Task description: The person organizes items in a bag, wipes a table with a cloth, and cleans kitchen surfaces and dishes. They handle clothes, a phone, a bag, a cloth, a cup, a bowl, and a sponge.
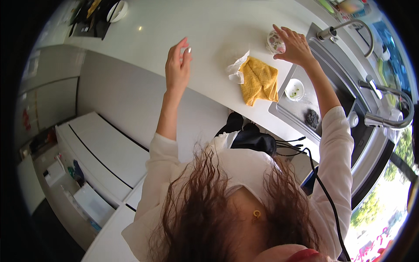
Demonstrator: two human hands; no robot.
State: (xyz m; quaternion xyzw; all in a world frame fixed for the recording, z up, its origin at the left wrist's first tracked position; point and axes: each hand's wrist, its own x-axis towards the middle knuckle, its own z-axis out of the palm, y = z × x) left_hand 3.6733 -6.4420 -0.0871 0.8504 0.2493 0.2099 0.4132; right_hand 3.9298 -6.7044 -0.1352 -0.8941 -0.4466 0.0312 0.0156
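Observation:
My left hand point(178, 65) is raised over the counter's front edge, fingers loosely curled, with nothing visible in it. Spread fingers of my right hand point(293, 46) are beside a floral-patterned round dish or cup point(275, 42) near the sink; whether they touch it I cannot tell. A folded yellow cloth point(259, 80) lies on the white counter point(209, 36) between my hands, with crumpled white tissue point(239, 68) at its left. Inside the sink point(302, 77) sit a white bowl point(294, 89) with green bits and a dark scouring pad point(311, 118).
Two curved metal faucets point(370, 36) stand behind the sink. At the far left of the counter are a black hob point(90, 28) and a white bowl point(118, 11). Black cables point(322, 186) hang by my right arm. White drawer fronts point(104, 157) are at the lower left.

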